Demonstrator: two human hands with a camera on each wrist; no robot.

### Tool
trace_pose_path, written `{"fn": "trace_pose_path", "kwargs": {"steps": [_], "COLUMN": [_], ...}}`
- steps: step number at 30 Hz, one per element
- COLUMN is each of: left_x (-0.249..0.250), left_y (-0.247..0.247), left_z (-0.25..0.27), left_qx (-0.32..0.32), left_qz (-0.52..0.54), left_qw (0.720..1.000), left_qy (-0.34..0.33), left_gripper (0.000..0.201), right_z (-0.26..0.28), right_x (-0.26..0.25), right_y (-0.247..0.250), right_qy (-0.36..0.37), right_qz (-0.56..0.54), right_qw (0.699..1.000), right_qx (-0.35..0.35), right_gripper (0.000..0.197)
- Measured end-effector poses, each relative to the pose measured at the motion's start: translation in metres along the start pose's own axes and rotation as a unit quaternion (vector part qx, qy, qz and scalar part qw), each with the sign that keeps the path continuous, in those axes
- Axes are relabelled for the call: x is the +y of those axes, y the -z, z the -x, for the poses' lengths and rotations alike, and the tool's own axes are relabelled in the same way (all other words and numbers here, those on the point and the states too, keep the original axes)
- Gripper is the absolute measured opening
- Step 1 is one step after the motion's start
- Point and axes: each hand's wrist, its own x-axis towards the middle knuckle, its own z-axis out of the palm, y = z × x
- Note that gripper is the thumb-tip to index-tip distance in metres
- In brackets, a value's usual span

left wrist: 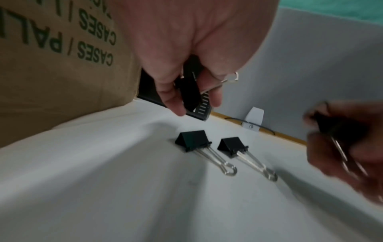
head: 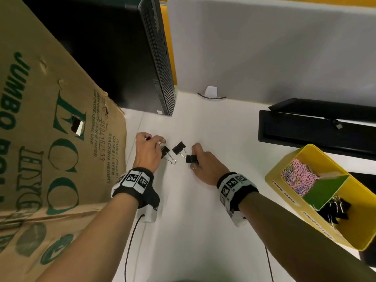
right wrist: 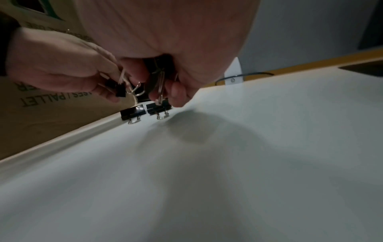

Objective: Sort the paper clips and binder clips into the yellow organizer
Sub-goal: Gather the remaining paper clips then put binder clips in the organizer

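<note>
Nearly done: yellow organizer (head: 280,176) holds paper clips (head: 299,178), several binder clips (head: 335,208). Left hand (head: 147,153) and right hand (head: 203,165) each pinch one; two loose binder clips (left wrist: 193,140) remain on desk (head: 193,220).

Matt black binder clips (left wrist: 193,140) have shiny metal wire handles.

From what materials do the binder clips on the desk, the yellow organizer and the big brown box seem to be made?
Binder clips: apparently metal, with matte black bodies and shiny silver wire handles that glint. Yellow organizer: smooth, evenly coloured walls; plastic or painted metal, I cannot tell which. Brown box: corrugated cardboard, matte with green print, torn and dented at its edge.
</note>
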Motion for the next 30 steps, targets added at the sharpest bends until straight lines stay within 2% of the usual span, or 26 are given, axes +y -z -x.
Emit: {"fn": "trace_pose_path", "kwargs": {"steps": [2,4,9,13,16,18,22,27,30], "left_x": [-0.004,-0.008,-0.008,-0.008,-0.008,-0.009,-0.009,-0.009,-0.007], "left_y": [-0.007,-0.015,-0.018,-0.023,-0.024,-0.026,-0.03,-0.032,-0.034], "left_z": [-0.004,-0.004,-0.002,-0.002,-0.003,-0.004,-0.003,0.006,0.011], "left_qx": [-0.001,0.005,0.051,0.043,0.025,0.005,-0.021,-0.026,-0.043], "left_qz": [0.028,0.031,0.023,0.021,-0.027,-0.056,-0.072,-0.053,-0.096], "left_qw": [0.999,0.997,0.996,0.996,0.998,0.996,0.995,0.997,0.994], "left_qy": [0.04,0.065,0.076,0.07,0.054,0.074,0.065,0.046,0.026], "left_gripper": [0.024,0.021,0.028,0.028,0.044,0.055,0.05,0.036,0.034], "right_z": [-0.012,-0.023,-0.046,-0.06,-0.07,-0.074,-0.075,-0.063,-0.052], "right_x": [-0.009,-0.016,-0.029,-0.031,-0.028,-0.028,-0.03,-0.027,-0.022], "right_y": [0.002,0.005,0.001,-0.008,-0.011,-0.012,-0.014,-0.008,-0.004], "right_qy": [0.015,0.006,-0.107,-0.15,-0.181,-0.202,-0.208,-0.196,-0.189], "right_qz": [-0.005,0.002,0.02,0.013,0.016,0.011,0.036,0.078,0.094], "right_qw": [1.0,1.0,0.991,0.981,0.978,0.974,0.975,0.977,0.977], "right_qx": [0.009,0.027,0.078,0.12,0.107,0.099,0.066,0.027,0.027], "right_gripper": [0.018,0.024,0.032,0.048,0.061,0.063,0.051,0.064,0.063]}}
